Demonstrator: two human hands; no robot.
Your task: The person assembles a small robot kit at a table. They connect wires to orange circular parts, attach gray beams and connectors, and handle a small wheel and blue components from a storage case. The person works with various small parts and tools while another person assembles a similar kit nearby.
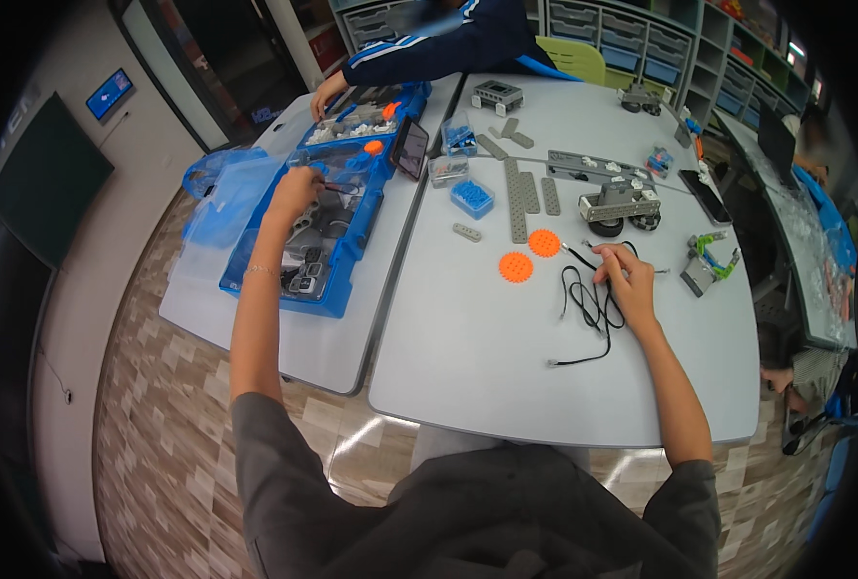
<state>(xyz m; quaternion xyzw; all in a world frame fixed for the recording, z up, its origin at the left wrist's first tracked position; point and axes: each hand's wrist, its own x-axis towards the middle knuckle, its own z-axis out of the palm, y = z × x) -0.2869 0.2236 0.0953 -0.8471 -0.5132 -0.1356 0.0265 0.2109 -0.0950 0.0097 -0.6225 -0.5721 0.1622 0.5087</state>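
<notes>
My left hand (pixel 297 193) reaches over the blue storage case (pixel 337 301) on the left table, its fingers bent down among the parts. Whatever those fingers hold, if anything, is too small to make out. Inside the case's near end sit grey and black parts (pixel 305 275). On the right table my right hand (pixel 627 282) is closed on a black cable with plug ends (pixel 583 361), whose loops lie on the tabletop beside it. Two orange gears (pixel 517 267) lie to the left of the cable. Just beyond this hand stands a grey wheeled build (pixel 619 205).
Grey flat beams (pixel 517 207), a small box of blue pegs (pixel 472 198), a green-and-grey build (pixel 707 262) and a phone (pixel 706 197) lie on the right table. Across the table, another person's sleeved arm (pixel 409 60) reaches into a farther blue case. A gap separates the two tables.
</notes>
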